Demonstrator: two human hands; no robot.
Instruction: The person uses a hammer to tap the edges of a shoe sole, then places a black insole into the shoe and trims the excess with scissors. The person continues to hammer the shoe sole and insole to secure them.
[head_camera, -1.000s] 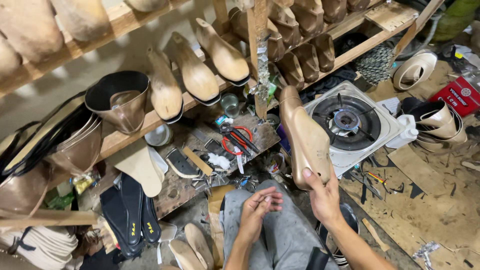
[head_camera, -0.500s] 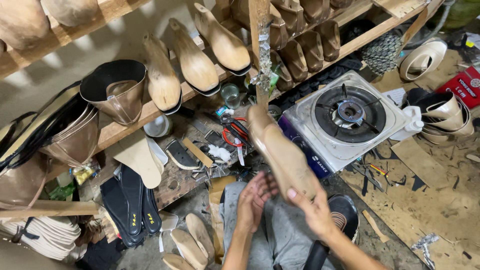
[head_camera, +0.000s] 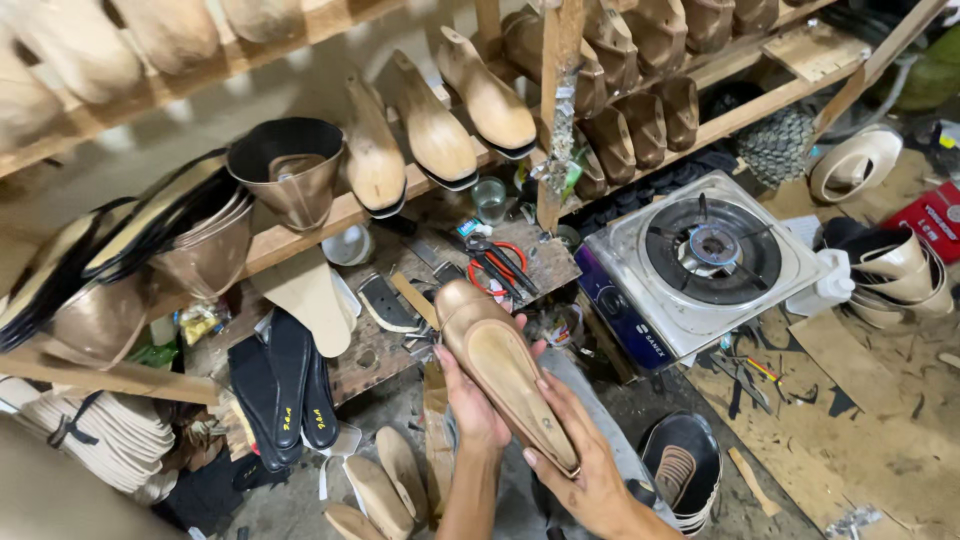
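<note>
Over the person's lap, both hands hold a tan wooden shoe form wrapped in shiny bronze-gold leather (head_camera: 503, 368), turned sole-up. The left hand (head_camera: 472, 398) cups it from below, fingers curled round its side near the toe. The right hand (head_camera: 585, 470) wraps the heel end, thumb lying on the sole. Both hands are closed on it, not squeezed hard as far as one can see.

Just past the toe sits a crowded wooden workbench (head_camera: 420, 310) with red-handled pliers (head_camera: 497, 265), a small clear glass (head_camera: 489, 199) and flat black insoles (head_camera: 285, 385). To the right is a silver one-burner gas stove (head_camera: 700, 262).

The shoe form could slip, I think, because its leather looks smooth and only its ends are held. If it drops, it could land on the dirty floor and get scuffed. If the toe swings forward, it could knock the tools on the bench. The leather edge is folded over the sole; a rough pull might tug it loose. The stove is close too, so a wide swing could bump it.
</note>
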